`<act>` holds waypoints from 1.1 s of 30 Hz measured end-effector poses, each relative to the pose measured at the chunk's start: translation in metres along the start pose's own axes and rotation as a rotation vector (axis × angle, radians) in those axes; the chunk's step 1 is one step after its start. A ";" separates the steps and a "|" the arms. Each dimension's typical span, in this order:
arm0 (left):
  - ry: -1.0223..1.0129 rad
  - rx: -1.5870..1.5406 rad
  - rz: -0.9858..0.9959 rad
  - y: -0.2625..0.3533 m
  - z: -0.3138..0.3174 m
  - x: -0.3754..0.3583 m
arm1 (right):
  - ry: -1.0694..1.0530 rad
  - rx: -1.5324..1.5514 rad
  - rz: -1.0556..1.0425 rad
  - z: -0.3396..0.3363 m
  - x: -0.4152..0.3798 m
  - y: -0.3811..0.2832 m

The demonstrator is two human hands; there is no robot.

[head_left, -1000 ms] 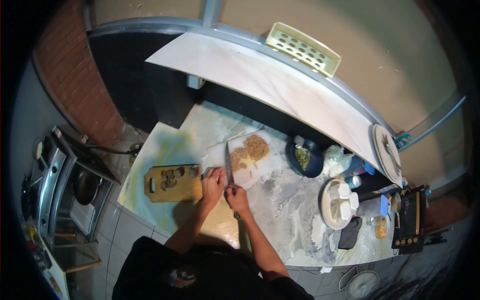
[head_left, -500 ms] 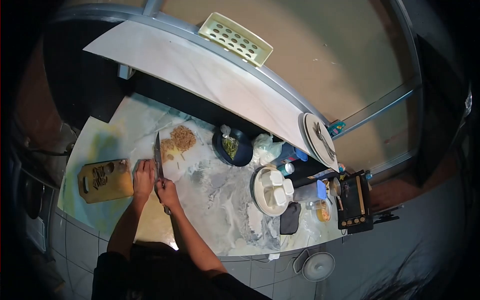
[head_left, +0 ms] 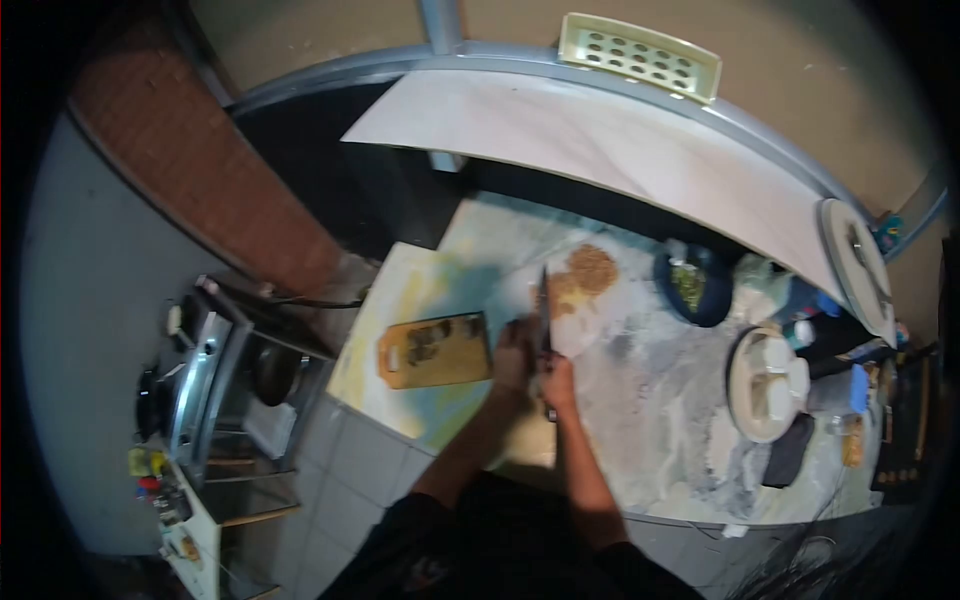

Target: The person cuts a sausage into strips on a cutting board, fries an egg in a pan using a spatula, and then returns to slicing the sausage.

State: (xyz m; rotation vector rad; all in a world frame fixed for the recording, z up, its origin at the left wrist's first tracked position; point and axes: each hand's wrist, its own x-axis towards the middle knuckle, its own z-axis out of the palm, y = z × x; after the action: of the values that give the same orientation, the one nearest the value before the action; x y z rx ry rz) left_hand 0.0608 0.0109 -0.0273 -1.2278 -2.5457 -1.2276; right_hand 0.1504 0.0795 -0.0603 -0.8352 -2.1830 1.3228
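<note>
My right hand [head_left: 560, 382] is closed around the handle of a knife [head_left: 544, 310], its long dark blade pointing away from me. Just left of it, my left hand [head_left: 512, 360] rests low over the counter, its fingers smeared by motion; whether it holds anything is hidden. Beyond the blade lies a heap of brown shreds [head_left: 593, 268], with a flatter, paler scatter [head_left: 570, 297] nearer the knife. To the left of my hands, a wooden cutting board [head_left: 465, 372] with a handle hole bears several dark strips [head_left: 428, 338].
At right stand a dark blue bowl [head_left: 712, 300] with a bag of greens [head_left: 688, 285], a plate [head_left: 741, 400] of white containers [head_left: 775, 375] and a dark cloth [head_left: 790, 452]. A raised shelf [head_left: 600, 140] runs along the back. A metal stove-like stand [head_left: 205, 375] is at left.
The view has swung left, so the counter sits further right and the metal stand has come into sight. Both hands keep nearly the same places beside the shreds, the knife still in the right.
</note>
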 end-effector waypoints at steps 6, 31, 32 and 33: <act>0.030 0.004 -0.063 0.004 -0.006 -0.004 | -0.159 0.194 -0.036 -0.025 0.007 -0.037; -0.179 0.127 0.092 0.045 0.011 0.068 | 0.010 0.141 0.147 -0.134 -0.032 -0.024; -0.184 0.161 0.096 0.044 0.015 0.066 | -0.063 0.145 0.366 -0.139 -0.035 -0.026; -0.180 0.191 0.094 0.045 0.018 0.067 | -0.140 0.143 0.579 -0.144 -0.034 -0.032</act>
State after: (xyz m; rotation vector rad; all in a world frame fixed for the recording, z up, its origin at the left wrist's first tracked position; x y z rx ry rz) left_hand 0.0506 0.0817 0.0135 -1.4527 -2.6177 -0.8681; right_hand 0.2597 0.1340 0.0290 -1.4212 -1.9866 1.8276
